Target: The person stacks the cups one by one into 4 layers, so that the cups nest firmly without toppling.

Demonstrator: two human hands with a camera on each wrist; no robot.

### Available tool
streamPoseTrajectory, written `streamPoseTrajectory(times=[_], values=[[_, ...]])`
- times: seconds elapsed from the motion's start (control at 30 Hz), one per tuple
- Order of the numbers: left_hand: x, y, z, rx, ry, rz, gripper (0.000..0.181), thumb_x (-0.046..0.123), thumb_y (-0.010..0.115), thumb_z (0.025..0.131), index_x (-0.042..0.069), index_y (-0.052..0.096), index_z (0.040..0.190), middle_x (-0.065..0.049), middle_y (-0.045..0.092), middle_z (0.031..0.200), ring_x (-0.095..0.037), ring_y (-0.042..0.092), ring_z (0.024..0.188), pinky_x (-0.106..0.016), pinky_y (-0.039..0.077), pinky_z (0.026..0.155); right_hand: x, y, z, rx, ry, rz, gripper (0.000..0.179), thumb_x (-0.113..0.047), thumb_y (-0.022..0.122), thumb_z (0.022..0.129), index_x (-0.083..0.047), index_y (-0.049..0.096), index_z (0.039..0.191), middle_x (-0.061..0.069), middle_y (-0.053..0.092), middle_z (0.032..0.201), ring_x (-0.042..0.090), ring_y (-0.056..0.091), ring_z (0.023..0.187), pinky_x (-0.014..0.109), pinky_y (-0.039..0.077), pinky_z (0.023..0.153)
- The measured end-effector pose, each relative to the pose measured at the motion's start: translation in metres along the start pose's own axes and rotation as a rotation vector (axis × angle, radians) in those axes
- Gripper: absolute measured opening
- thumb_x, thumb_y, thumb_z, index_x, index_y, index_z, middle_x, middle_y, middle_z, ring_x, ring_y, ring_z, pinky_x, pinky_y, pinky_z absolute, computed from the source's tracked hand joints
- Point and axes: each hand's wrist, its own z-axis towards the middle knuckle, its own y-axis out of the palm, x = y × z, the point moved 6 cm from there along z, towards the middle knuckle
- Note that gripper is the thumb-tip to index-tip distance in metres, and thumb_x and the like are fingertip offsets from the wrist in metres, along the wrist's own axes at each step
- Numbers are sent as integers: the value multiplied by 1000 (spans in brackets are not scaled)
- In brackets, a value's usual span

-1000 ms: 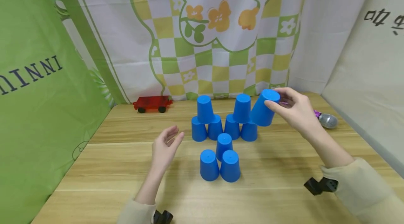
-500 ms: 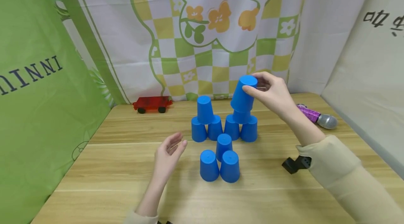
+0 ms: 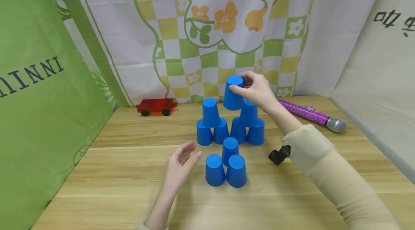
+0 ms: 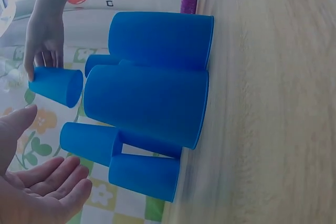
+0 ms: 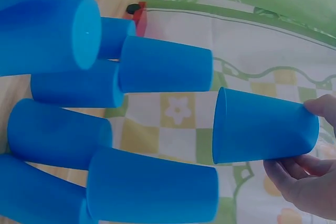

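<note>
Held cup (image 3: 232, 97) has swung left, from above right upper cup (image 3: 249, 116) to over gap beside left upper cup (image 3: 210, 113) — both below fingers; seems roughly aligned with gap, contact unclear. Right hand (image 3: 258, 88): fingers pinch it near closed end, mouth down. Left hand (image 3: 180, 165), fingers loosely spread, holds nothing — nearer front cups (image 3: 236, 173) than before, these right of its fingers. Microphone (image 3: 308, 113), right of right fingers, less covered by arm (image 3: 324, 165).

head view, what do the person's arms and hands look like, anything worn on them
Both the left hand and the right hand are bare, with no gloves. The right arm wears a loose, plain beige sleeve, with a small, blocky black device by its cuff. Only the edge of a similar left cuff shows.
</note>
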Motion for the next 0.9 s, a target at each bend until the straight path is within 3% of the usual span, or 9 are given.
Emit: streamPoseTrajectory(times=[0.2,0.63,0.9], values=[[-3,7,-5,-41,-43,24,55,27,75,81,5,55,127,-12,60,127,-27,55,121,-41,44,104,7,14,7,-16,24,-65,47,-24,65,87,4,54,122,22,62,115,32,60,104,43,51,89],[-2,28,-14,-174,4,26,56,25,77,78,1,55,124,-19,59,126,-34,54,121,-46,45,101,12,34,9,-126,82,-223,45,-24,65,86,5,54,119,23,61,110,33,59,97,44,51,83],[-8,37,-12,-233,-8,62,60,22,78,77,-2,52,127,-21,57,127,-36,56,118,-46,47,98,15,48,9,-145,108,-271,37,-21,64,84,5,57,109,18,62,99,26,57,82,33,50,69]])
